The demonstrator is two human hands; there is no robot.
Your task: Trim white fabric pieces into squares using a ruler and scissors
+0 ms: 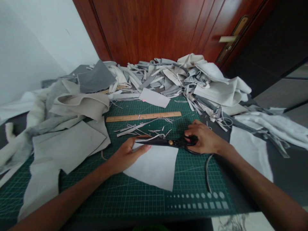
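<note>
A square of white fabric (156, 166) lies on the green cutting mat (134, 195). My left hand (127, 154) rests on its left upper corner, fingers closed on the cloth's edge. My right hand (203, 138) grips the black handles of a pair of scissors (166, 141), whose blades point left along the fabric's top edge toward my left hand. A thin trimmed strip lies along the blades.
A wooden ruler (143, 116) lies across the mat beyond the scissors, with thin offcut strips (141, 126) scattered below it. Large grey-beige fabric pieces (69, 144) lie at the left. A heap of scraps (183, 78) stands before a brown door (168, 29).
</note>
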